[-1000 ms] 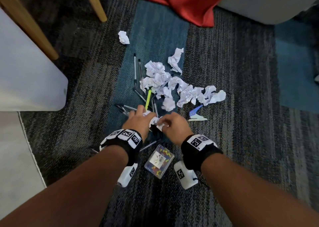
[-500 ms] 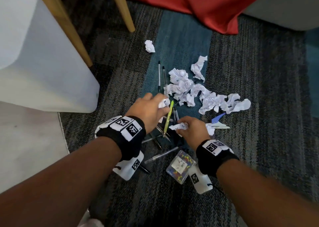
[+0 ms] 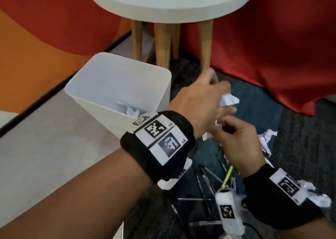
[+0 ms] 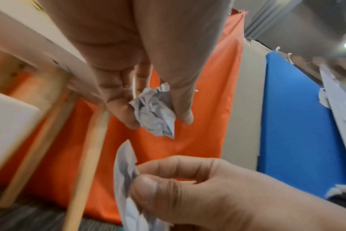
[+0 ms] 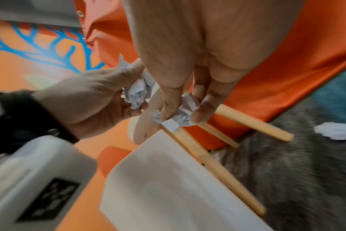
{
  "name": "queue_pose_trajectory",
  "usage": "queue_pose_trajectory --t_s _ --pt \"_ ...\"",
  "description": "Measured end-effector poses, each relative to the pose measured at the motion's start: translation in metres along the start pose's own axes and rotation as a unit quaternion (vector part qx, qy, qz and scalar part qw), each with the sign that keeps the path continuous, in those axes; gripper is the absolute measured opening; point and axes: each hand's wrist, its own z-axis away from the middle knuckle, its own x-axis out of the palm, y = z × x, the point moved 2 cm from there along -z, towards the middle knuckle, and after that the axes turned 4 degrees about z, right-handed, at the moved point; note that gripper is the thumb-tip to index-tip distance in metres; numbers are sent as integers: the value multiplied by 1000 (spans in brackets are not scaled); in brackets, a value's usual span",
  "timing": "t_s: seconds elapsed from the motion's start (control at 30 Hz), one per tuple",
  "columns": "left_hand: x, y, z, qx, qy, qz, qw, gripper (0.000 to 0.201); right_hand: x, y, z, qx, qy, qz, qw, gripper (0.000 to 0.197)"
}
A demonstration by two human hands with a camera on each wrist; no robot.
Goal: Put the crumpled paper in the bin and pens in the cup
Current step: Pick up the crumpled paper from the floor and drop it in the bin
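- The left hand pinched a crumpled paper ball between thumb and fingertips, fingers narrow, probably so it could drop with a simple release.
- The right hand, at its 5 o'clock, pinched a second paper wad in the same way.
- The bin stood at 9 o'clock of the hands, paper already inside.
- Pens and loose paper lay on the carpet at 6 o'clock; no cup was in view.
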Motion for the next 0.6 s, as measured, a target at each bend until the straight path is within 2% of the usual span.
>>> queue_pose_trajectory --t_s 0.07,0.2,0.3,0.47,0.6 --pt "-22 -13 0 -33 24 -9 999 33 12 -19 -8 -15 -8 -15 1000 10" --pt "-61 -40 9 -81 76 -29 993 36 32 -51 -20 -64 -3 -7 998 17" --pt "-82 -63 21 -113 106 -49 987 38 47 -68 -29 -89 -4 -10 996 15" --pt "-101 -88 38 -164 145 -69 973 40 64 -84 -34 -104 8 -4 995 10" --pt "-103 -110 46 -192 148 -76 967 40 67 -103 -33 -152 31 8 988 10"
